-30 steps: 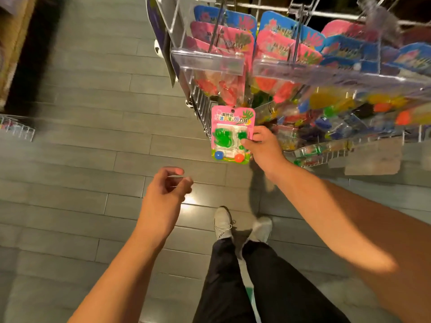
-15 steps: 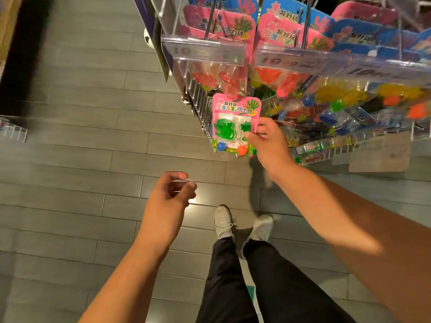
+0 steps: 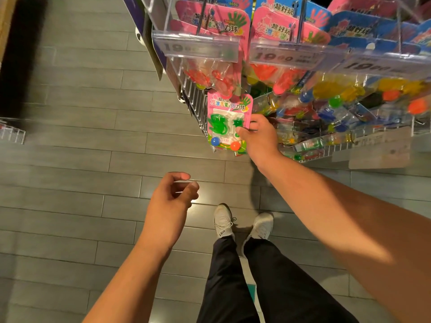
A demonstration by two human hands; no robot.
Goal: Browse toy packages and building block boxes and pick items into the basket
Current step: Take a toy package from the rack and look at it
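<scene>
You stand on a grey plank floor [image 3: 70, 159] in white shoes [image 3: 224, 221] and dark trousers [image 3: 268, 287]. Clear price tags [image 3: 198, 46] hang on the rack above. A wire rack [image 3: 11, 134] shows at the left edge.

The toy package [image 3: 227, 123] pinched at its right edge by the right hand [image 3: 260, 138] has a pink card with a green hand print at its upper corner, above the fingertips. Left of the thumb sit two bright green moulded shapes behind clear plastic; below the thumb lie a blue ball and an orange one. Beyond the knuckles, the hanging packages [image 3: 275, 26] alternate pink and blue cards, with red, yellow, green and orange toys under them, the far ones too blurred to sort. The price strips [image 3: 198, 46] look clear with grey digits. Beneath the left hand [image 3: 172, 201], the floor [image 3: 70, 159] is grey plank. Shoes [image 3: 224, 221] are white, trousers [image 3: 256, 287] black.
</scene>
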